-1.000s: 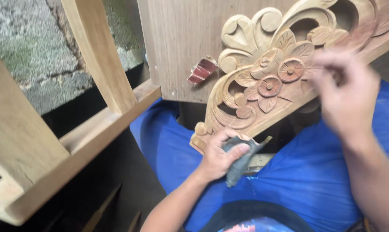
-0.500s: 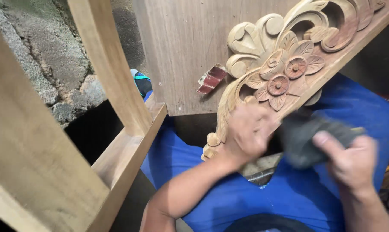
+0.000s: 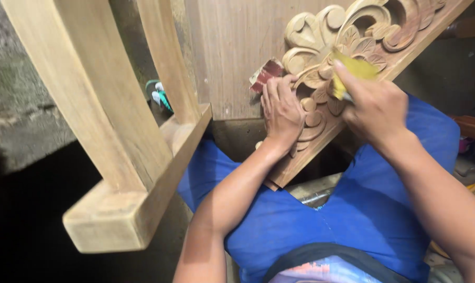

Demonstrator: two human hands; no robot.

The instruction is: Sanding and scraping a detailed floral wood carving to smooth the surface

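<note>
Your one carved wooden panel [image 3: 347, 63] lies propped across your lap, its long axis running on a diagonal from low near your left wrist up toward the top right corner of the view. Its lower end points down toward your body, and its upper end runs out of frame. The wood is pale and unfinished, cut in relief with curling leaf scrolls, pierced openings and small round-centred flowers; its lower edge is a straight flat rail.

Your left hand [image 3: 282, 111] rests flat on the lower part of the carving, fingers [image 3: 275, 90] stretched out and released, pressing on the scrollwork rather than closing around anything. Your right hand [image 3: 376, 107] is clenched on a single folded piece of yellow sandpaper [image 3: 355, 71], pinched between thumb and fingers and held against the flowers in the middle of the carving. The sheet looks thin and creased, with one corner sticking up past your knuckles.

Just beside your left fingertips, a small scrap of red sandpaper [image 3: 266, 73] lies against a flat, smooth wooden board [image 3: 232, 57] that stands behind the carving. To your left, one chair-like wooden frame [image 3: 122, 147] of thick, squared, bare timber shows two slanted uprights joined to a cross rail. Under the panel, your lap is covered in blue cloth [image 3: 363, 209]. A small green and white object [image 3: 159, 96] sits behind the frame, too small to tell what it is.
</note>
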